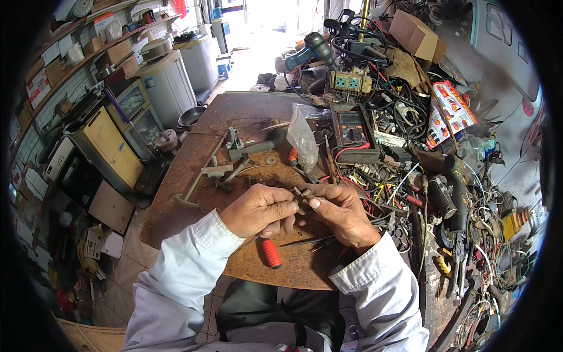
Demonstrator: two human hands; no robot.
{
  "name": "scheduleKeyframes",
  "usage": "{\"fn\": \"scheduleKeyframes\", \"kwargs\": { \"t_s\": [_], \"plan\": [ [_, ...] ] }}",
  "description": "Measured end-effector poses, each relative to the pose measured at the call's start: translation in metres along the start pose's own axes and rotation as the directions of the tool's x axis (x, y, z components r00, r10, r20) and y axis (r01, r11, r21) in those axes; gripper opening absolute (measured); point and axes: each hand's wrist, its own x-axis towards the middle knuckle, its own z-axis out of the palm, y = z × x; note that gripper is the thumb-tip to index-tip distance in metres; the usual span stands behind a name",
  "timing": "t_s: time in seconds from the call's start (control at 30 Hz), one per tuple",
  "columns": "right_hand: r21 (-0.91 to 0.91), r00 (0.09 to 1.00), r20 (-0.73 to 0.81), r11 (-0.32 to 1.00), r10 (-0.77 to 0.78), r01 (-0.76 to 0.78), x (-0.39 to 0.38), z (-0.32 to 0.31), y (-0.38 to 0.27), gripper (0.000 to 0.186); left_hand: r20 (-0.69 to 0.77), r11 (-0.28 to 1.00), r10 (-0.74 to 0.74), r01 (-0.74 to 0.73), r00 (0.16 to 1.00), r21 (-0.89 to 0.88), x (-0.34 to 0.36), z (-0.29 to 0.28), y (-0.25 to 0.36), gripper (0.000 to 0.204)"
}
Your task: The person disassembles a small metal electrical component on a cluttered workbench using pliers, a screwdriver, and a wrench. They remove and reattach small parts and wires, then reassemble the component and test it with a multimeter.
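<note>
Brown table [167, 226] lies beneath hands [258, 211] [341, 212], above tiled floor [128, 258].

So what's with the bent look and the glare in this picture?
Head view: a wide fisheye lens, so the yellow cabinet at left looks tilted; head view: the doorway is washed out to white; head view: the small part between the fingers is too tiny to identify.
</note>
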Motion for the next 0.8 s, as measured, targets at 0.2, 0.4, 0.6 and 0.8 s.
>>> {"fn": "scheduleKeyframes", "kwargs": {
  "t_s": [0.2,0.4,0.6,0.8],
  "plan": [
    [-0.036,0.998,-0.047,0.999,-0.030,0.028,0.003,0.003,0.005,0.038,-0.066,1.000,0.020,-0.021,0.998,-0.008,0.001,0.009,0.001,0.032],
    [-0.120,0.999,-0.018,0.992,-0.046,0.044,0.003,0.001,0.006,0.043,-0.096,0.997,0.063,-0.058,0.993,0.055,-0.002,0.012,0.002,0.037],
    [-0.099,0.998,0.004,0.993,-0.064,0.064,0.002,0.006,0.003,0.043,-0.122,0.989,0.093,-0.077,0.988,0.129,-0.002,0.016,0.005,0.049],
    [-0.059,0.992,0.025,0.990,-0.128,0.129,0.001,0.008,0.003,0.030,-0.150,0.990,0.055,-0.034,0.987,0.138,0.002,0.018,0.002,0.051]
  ]
}}
